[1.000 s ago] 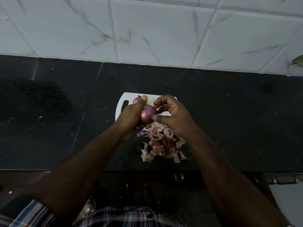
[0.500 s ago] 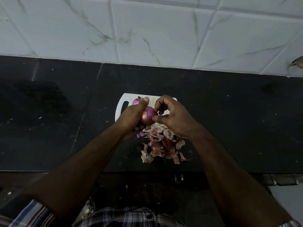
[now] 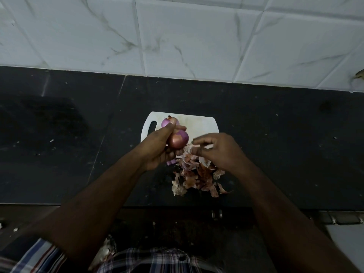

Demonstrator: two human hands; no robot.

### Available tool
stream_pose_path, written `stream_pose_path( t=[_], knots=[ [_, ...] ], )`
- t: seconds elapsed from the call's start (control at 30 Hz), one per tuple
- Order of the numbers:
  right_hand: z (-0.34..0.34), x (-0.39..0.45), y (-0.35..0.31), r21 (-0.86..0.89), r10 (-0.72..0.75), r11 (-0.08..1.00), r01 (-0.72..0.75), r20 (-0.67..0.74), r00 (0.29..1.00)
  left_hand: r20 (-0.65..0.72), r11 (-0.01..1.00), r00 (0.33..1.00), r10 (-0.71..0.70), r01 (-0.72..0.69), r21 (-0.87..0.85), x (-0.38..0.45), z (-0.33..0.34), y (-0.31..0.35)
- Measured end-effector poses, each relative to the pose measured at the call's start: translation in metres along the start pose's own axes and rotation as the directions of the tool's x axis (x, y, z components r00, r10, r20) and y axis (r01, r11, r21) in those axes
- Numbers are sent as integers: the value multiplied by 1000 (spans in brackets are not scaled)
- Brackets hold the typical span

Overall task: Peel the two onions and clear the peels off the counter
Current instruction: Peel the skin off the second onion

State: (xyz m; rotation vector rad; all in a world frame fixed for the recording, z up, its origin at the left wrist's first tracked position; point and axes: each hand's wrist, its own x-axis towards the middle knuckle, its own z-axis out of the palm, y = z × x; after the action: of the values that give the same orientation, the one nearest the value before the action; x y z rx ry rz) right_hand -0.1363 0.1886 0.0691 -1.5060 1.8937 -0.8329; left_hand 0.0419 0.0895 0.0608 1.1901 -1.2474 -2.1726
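Note:
My left hand [image 3: 157, 148] grips a reddish-purple onion [image 3: 178, 142] just above the near edge of the white cutting board [image 3: 199, 125]. A second, purple onion [image 3: 167, 122] lies on the board behind my left thumb. Just right of the held onion, my right hand [image 3: 218, 152] is blurred and pinches a pale strip of peel [image 3: 202, 146] in its fingertips. A heap of brown and pink peels [image 3: 197, 178] lies on the black counter [image 3: 285, 144] under and in front of both hands.
White marble-look wall tiles [image 3: 187, 36] rise behind the counter. The counter's front edge [image 3: 59, 203] runs below the peel heap. A small dark object [image 3: 359, 74] sits at the far right by the wall.
My right hand has pulled away from the onion to the right and down, over the peel heap, taking a strip of peel. My left hand keeps the onion in about the same place.

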Motion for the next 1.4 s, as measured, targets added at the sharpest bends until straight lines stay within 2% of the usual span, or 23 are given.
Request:
stream_pose_path(
  t=[0.1, 0.2, 0.3, 0.43, 0.97, 1.07, 1.23, 1.4],
  knots=[
    [10, -1, -17, 115, -70, 990, 87, -145, 987, 13, 998, 1000, -20, 20, -53, 1, 5, 1],
    [26, 0, -28, 79, -166, 980, 183, -184, 969, 37, 1000, 999, -4, 5, -26, 2, 8, 2],
    [29, 4, -29, 83, -166, 979, 188, -221, 961, 37, 1000, 999, 14, -14, -3, 1, 3, 3],
    [29, 6, -29, 76, -168, 979, 187, -211, 963, 67, 998, 996, 55, -56, 11, -2, 3, 6],
    [27, 2, -28, 123, -102, 984, 132, -226, 969, 6, 993, 993, 115, -115, 13, 4, 3, 7],
    [24, 2, -28, 129, -131, 978, 162, -221, 966, -11, 994, 994, 111, -111, 24, 4, 3, 6],
    [22, 4, -29, 135, -160, 974, 180, -146, 976, -3, 992, 993, 118, -117, 53, 2, 6, 5],
    [21, 4, -29, 102, -168, 978, 182, -129, 977, -30, 991, 993, 117, -115, 74, 4, 8, 6]
  ],
)
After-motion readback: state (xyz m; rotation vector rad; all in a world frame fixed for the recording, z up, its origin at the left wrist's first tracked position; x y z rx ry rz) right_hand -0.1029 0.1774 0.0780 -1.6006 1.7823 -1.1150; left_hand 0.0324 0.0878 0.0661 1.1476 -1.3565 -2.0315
